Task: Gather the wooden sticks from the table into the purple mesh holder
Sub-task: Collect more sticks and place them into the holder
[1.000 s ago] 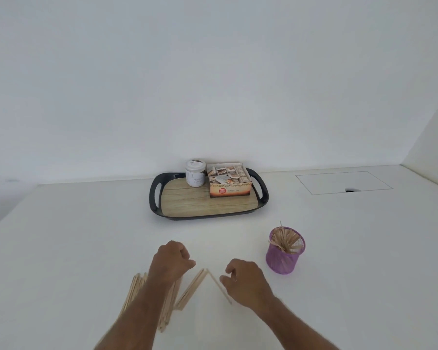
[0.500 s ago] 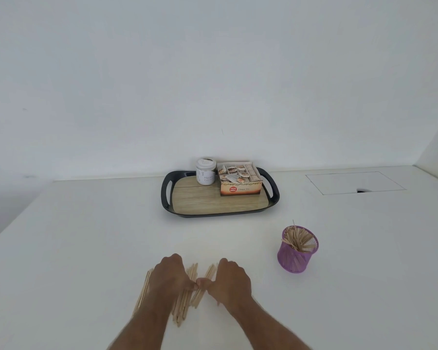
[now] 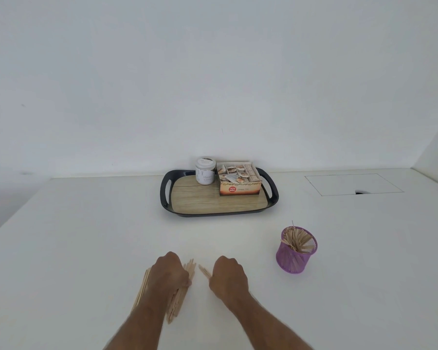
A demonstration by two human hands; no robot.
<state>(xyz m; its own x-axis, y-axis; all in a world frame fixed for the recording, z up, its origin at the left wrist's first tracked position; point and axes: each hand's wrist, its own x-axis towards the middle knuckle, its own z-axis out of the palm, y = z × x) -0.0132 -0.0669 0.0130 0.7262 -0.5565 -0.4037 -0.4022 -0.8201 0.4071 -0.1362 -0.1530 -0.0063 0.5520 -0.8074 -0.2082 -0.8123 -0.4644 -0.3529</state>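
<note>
The hands have parted: the right hand [image 3: 229,279] pinches flat sticks [image 3: 204,271]; the left hand [image 3: 171,276] curls over the pile [image 3: 177,303].

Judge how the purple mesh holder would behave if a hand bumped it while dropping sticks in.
The purple mesh holder looks light, thin wire mesh, so it would probably slide easily. It already leans, with the sticks stacked to one side, so it might tip.

Table [image 3: 86,248] was a smooth matt white. Sticks [image 3: 180,296] were pale bare wood, same as the ones in the holder [image 3: 295,251], which was purple mesh you could see through. Tray [image 3: 165,195] had a glossy black plastic rim and a wood-grain floor. Box [image 3: 239,189] looked like printed card
</note>
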